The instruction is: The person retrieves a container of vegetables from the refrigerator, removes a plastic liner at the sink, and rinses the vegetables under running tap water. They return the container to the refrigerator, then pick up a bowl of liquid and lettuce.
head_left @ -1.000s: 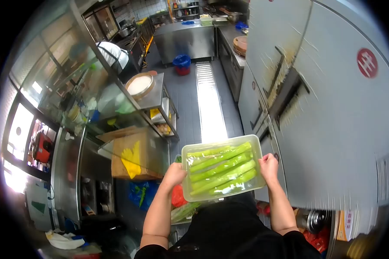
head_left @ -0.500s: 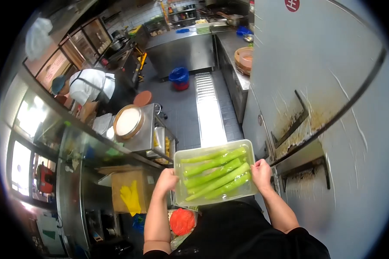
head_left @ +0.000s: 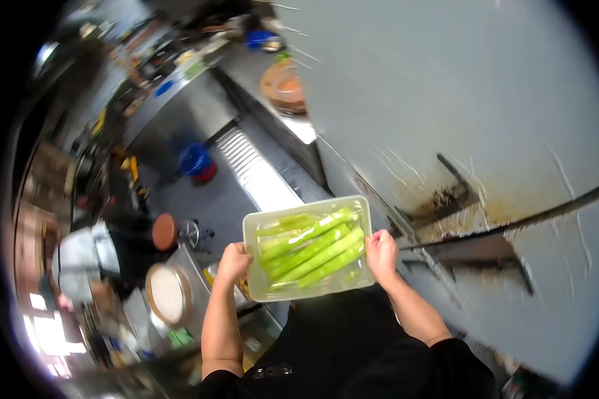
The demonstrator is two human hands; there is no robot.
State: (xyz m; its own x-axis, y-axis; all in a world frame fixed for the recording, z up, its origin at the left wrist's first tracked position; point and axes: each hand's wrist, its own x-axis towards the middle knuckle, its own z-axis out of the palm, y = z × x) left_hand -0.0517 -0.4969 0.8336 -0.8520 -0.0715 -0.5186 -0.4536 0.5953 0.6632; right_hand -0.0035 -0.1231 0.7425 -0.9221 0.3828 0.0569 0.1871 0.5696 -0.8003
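Green stalks (head_left: 313, 251): several, peeled-looking and pale, laid side by side on a slant inside the tray; glossy on top, whether from water or film cannot be told.
Tray (head_left: 313, 293): clear plastic, oblong, upright with a slight tilt; held up in front of the person's dark clothing, resting on no surface in view.
Stage, as judged: filling looks done, lifting done; tray in hand, not yet set down.
Left hand (head_left: 234, 263): closed on the tray's left edge, thumb side toward the rim; fingers beneath partly hidden.
Right hand (head_left: 382, 257): closed on the tray's right edge, fingertips curled out of sight.
Tray to grip: between the two hands, one at each short end, about midway along; stalks inside, touched by neither hand.
Grey cabinet (head_left: 459, 86): tall, at the right, doors stained about the dark handles; apart from the right hand.
Floor drain (head_left: 259, 171): metal, slotted, beyond the tray.
Bin (head_left: 196, 161): red, blue liner, beside the steel counter (head_left: 193, 110).
Stool (head_left: 164, 231): round brown top, left of the tray.
Round basket (head_left: 188, 299): white contents, on a stand.
Co-worker (head_left: 96, 256): white top, far left, blurred; hands not made out.
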